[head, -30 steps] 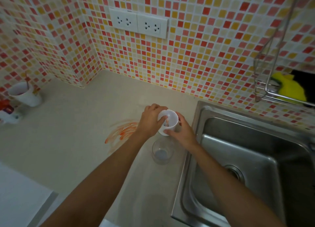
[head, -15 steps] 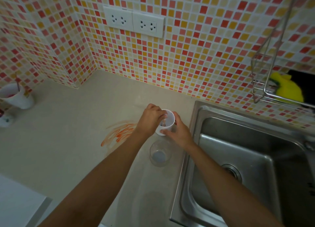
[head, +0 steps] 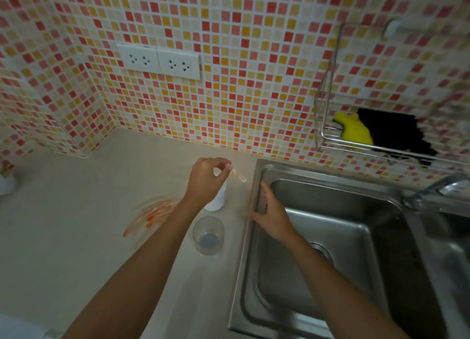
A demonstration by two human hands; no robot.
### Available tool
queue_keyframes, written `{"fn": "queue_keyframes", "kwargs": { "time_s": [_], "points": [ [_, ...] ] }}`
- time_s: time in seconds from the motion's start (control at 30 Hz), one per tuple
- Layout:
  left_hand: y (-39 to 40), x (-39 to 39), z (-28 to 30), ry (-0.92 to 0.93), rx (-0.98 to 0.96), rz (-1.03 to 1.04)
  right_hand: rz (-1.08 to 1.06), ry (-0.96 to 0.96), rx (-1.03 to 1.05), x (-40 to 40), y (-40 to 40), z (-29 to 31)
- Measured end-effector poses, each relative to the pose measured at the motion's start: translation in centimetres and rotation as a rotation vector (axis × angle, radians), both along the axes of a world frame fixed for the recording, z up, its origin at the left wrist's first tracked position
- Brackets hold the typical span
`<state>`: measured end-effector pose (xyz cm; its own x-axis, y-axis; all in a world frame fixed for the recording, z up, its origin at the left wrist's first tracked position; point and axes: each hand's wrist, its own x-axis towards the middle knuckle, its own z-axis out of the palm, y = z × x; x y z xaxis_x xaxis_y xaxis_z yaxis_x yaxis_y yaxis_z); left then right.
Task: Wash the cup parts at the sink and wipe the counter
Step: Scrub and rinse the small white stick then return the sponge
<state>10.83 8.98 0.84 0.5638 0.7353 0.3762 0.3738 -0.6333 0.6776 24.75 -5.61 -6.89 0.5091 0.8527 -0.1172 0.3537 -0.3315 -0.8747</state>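
Note:
My left hand [head: 207, 179] pinches a small pale spoon-like piece [head: 237, 176] stained orange, held above a white cup [head: 217, 198] that stands on the counter. The hand hides most of that cup. A clear plastic cup [head: 209, 235] with a bluish bottom stands just in front of it. My right hand [head: 270, 212] is open, fingers spread, over the left rim of the steel sink [head: 330, 237], holding nothing. An orange smear [head: 152, 215] marks the beige counter [head: 76, 224] to the left of the cups.
A wire rack [head: 328, 135] on the tiled wall holds a yellow sponge [head: 354, 132] and a black item [head: 396, 135]. The tap [head: 437, 190] reaches in from the right. Two sockets [head: 159, 61] sit on the wall. A white container [head: 6, 183] stands far left.
Both hands were on the white cup. My left hand has since lifted the small piece out of it, and my right hand let go and moved right to the sink rim.

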Motion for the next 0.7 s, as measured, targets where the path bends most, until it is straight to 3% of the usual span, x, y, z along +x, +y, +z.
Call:
{"fn": "queue_keyframes", "kwargs": {
  "time_s": [0.33,0.57,0.7],
  "points": [
    [-9.9,7.7,1.0,0.022,-0.208,-0.130,-0.236,-0.226,0.094,7.6,-10.5,5.4],
    [-13.9,11.1,2.8,-0.017,-0.207,-0.181,-0.394,-0.449,0.419,9.6,-15.0,12.6],
    [-14.7,11.7,3.0,-0.024,-0.192,-0.182,-0.338,-0.595,0.594,11.0,-13.4,18.3]
  ]
}}
